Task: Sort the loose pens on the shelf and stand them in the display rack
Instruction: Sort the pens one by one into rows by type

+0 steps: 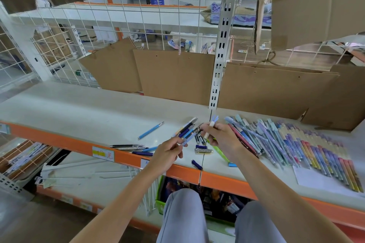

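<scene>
My left hand (167, 151) grips a fanned bunch of dark blue and white pens (187, 129) above the white shelf (79, 108). My right hand (219, 136) holds a white pen with a blue flower top (211, 124), its fingertips touching the bunch. Loose on the shelf lie a light blue pen (151, 130), a few black, silver and blue pens (132, 147) by the front edge, and several pen caps (203, 150). A wide row of pastel and rainbow pens (296, 144) lies flat to the right. No display rack is in view.
Cardboard sheets (173, 75) lean against the wire grid at the shelf's back. A slotted metal upright (219, 45) rises at the middle. The shelf front has an orange edge (59, 140) with a price label. My knees sit below, in front of a lower shelf.
</scene>
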